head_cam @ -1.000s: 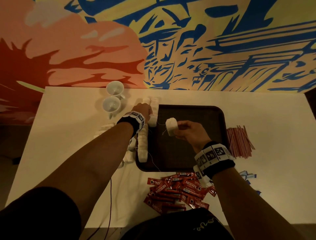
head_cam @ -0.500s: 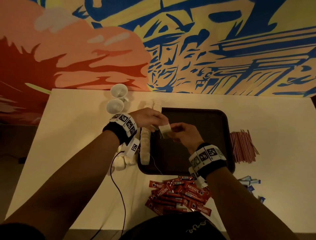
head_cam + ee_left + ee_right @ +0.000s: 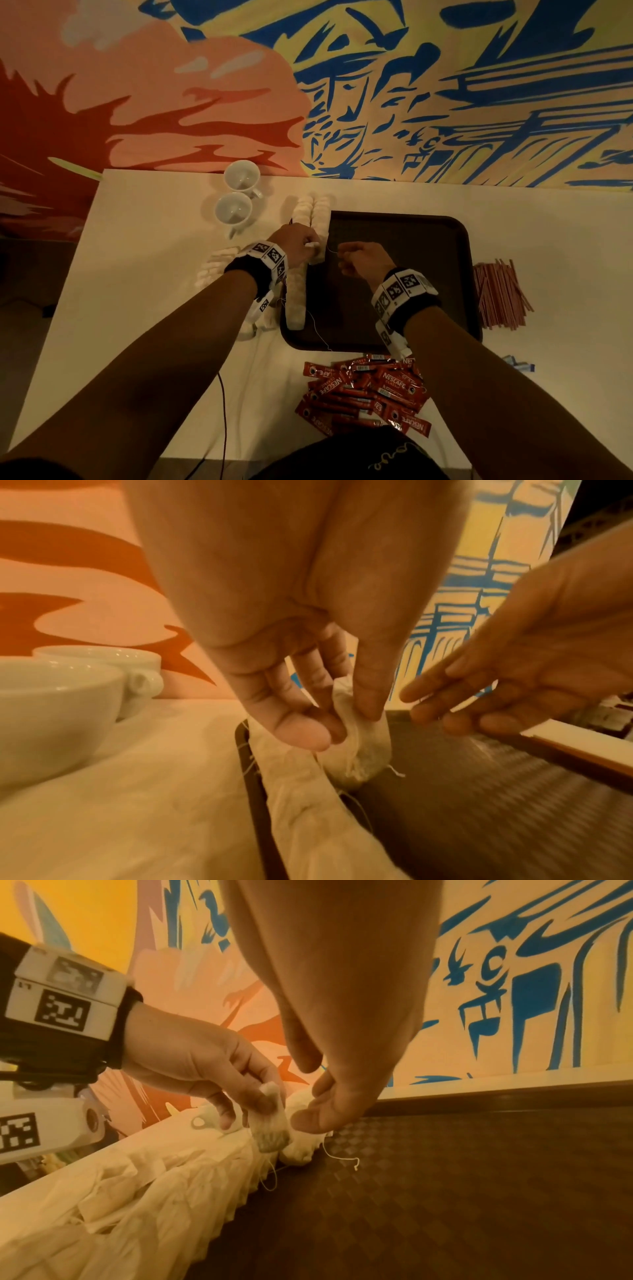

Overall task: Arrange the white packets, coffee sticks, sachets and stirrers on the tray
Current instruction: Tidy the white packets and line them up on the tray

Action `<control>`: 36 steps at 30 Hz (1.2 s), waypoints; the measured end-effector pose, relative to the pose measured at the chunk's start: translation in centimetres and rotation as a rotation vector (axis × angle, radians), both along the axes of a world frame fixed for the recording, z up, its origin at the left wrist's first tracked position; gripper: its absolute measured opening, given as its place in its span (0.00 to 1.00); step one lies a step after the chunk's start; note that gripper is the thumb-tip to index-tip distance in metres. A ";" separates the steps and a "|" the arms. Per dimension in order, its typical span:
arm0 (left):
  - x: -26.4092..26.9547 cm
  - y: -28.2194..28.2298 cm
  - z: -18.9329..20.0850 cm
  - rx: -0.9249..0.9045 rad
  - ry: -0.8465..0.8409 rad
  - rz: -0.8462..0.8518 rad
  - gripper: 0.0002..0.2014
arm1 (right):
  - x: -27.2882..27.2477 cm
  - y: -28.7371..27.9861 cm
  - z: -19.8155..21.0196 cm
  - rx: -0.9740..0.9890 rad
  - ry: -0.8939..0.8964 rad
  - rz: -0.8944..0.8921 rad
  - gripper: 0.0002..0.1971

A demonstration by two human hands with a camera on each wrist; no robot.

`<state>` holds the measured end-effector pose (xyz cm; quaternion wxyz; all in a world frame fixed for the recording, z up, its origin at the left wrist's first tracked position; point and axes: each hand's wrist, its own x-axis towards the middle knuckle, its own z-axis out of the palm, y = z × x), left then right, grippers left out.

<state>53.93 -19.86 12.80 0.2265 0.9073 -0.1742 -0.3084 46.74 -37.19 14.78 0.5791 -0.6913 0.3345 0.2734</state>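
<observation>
A dark brown tray (image 3: 411,274) lies on the white table. A row of white packets (image 3: 296,301) runs along its left edge. My left hand (image 3: 308,245) pinches one white packet (image 3: 317,258) upright at that row, thumb and fingers on its top (image 3: 363,748). My right hand (image 3: 346,255) hovers just right of it over the tray, its fingertips pinching the packet's thin string (image 3: 329,1150). Red coffee sticks (image 3: 370,387) lie heaped in front of the tray, red stirrers (image 3: 500,294) to its right, and blue sachets (image 3: 517,365) at the right front.
Two white cups (image 3: 233,210) stand at the back left of the table by the painted wall. More loose white packets (image 3: 219,267) lie left of the tray under my left wrist. A thin cable (image 3: 222,411) hangs by my left forearm.
The packet went from my right hand over the tray into my left hand, which brought it to the row at the tray's left edge. My right hand let the packet go and drew right.
</observation>
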 end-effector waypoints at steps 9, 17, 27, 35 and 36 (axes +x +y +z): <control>0.8 -1.2 -2.2 0.103 -0.001 -0.065 0.14 | 2.2 1.0 -1.5 0.096 0.082 -0.048 0.19; 1.8 -1.4 -2.6 0.091 -0.056 -0.028 0.15 | 3.4 1.5 -3.8 0.032 0.062 0.027 0.20; 1.1 -1.1 -2.6 -0.020 -0.125 0.042 0.20 | 4.3 1.5 -4.6 -0.002 0.033 0.101 0.19; 0.9 -0.9 -2.6 0.048 -0.135 0.002 0.20 | 4.8 1.8 -5.2 0.044 0.087 0.089 0.20; 0.8 -0.9 -2.7 0.050 -0.153 -0.013 0.20 | 4.8 1.7 -5.3 0.041 0.080 0.090 0.20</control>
